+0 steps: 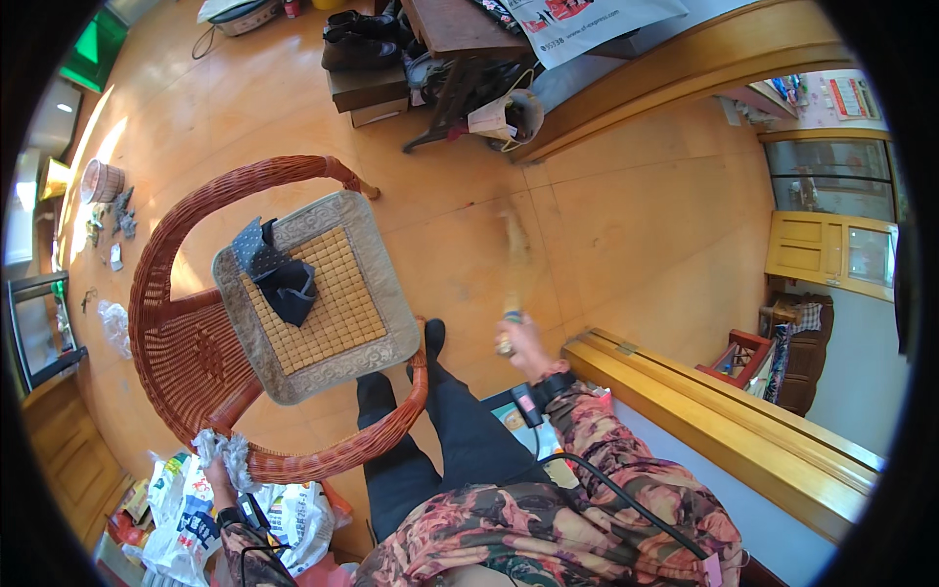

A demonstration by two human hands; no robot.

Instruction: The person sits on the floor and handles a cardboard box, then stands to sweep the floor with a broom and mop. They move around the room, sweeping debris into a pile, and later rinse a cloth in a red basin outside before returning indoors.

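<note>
A pale, long brush-like tool point(518, 271) is gripped in my right hand point(528, 348); its far end is blurred over the tiled floor, so its exact kind is unclear. My left hand point(215, 477) clasps a grey fluffy cloth point(233, 453) against the rim of a reddish-brown wicker armchair point(165, 242). On the chair's seat lies a cushion point(392, 312) with a grey patterned border and a beaded middle. Dark crumpled fabric point(290, 290), partly dotted, rests on that cushion. The chair stands in front of my legs, to the left.
White plastic bags point(180, 513) crowd the lower left, beside my left arm. A wooden door frame point(704, 389) runs along the right. Dark shoes point(361, 50) sit on a box near a wooden table point(473, 29). A small basket point(103, 181) and scattered debris point(125, 216) lie far left.
</note>
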